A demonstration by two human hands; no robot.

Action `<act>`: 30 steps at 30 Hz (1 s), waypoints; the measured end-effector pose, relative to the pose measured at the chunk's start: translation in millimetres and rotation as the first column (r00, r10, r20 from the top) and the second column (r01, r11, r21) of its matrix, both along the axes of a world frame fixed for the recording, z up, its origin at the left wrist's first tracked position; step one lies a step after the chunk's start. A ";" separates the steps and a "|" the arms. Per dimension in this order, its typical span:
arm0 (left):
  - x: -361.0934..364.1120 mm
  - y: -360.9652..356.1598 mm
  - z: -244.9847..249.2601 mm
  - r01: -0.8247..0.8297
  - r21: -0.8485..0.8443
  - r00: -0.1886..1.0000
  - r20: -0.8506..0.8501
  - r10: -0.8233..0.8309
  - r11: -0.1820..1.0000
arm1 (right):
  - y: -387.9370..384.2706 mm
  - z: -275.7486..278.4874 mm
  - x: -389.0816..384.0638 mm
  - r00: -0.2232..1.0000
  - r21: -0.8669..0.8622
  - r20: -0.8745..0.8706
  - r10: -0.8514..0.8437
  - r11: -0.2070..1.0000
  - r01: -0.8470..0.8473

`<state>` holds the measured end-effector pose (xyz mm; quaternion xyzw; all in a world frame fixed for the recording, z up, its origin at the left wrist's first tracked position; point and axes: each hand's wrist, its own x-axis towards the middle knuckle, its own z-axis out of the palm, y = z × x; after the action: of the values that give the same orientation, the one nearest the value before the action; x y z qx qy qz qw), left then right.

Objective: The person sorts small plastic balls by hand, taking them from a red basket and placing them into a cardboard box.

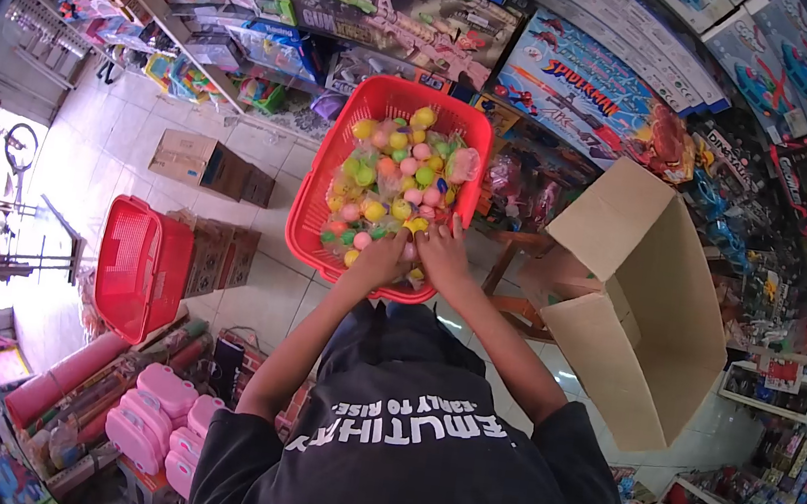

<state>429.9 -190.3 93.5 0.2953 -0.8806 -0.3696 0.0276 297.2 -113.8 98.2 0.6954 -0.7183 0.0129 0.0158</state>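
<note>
A red plastic basket is in front of me, full of small plastic-wrapped ball toys in yellow, pink, green and orange. My left hand is over the basket's near side, its fingers bent down among the toys. Close beside it, my right hand reaches in too, its fingers curled over the toys. Between the two hands shows a small plastic-wrapped toy, and their fingers close on it; the fingertips are partly hidden. A yellow toy lies just beyond my fingers.
To the right stands an open cardboard box, by a wooden stool. A second red basket and closed cartons are on the left floor. Pink cases are at lower left. Boxed toys line the shelves ahead.
</note>
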 end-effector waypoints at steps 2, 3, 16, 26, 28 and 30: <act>-0.2 -0.1 1.2 -0.036 0.072 0.999 0.021 0.035 0.997 | -3.6 7.1 -6.2 0.994 0.060 0.110 0.021 0.998 -0.028; -0.4 0.1 3.3 -0.042 0.071 0.999 0.020 0.040 0.997 | -3.4 4.9 -9.4 0.994 0.060 0.110 0.027 0.998 -0.034; 5.3 -11.8 53.2 -0.139 0.695 0.932 -0.150 0.331 0.705 | -10.6 81.9 -58.6 0.672 0.108 0.738 0.063 0.972 -0.210; 4.5 -24.1 88.0 -0.026 0.631 0.881 -0.352 0.316 0.775 | -29.9 58.3 -56.9 0.067 -0.069 0.995 0.067 0.997 0.033; 4.8 -22.0 87.9 -0.003 0.639 0.890 -0.349 0.294 0.769 | -31.4 67.5 -51.9 -0.013 -0.046 0.999 0.046 0.998 0.043; 6.0 -21.1 82.2 0.017 0.646 0.897 -0.346 0.273 0.763 | -32.8 73.1 -47.8 -0.093 -0.022 0.995 0.026 0.999 0.048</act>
<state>436.0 -211.4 175.7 0.2615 -0.6535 -0.6961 0.1412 249.4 -146.7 171.3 0.4523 -0.5005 0.5405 -0.5029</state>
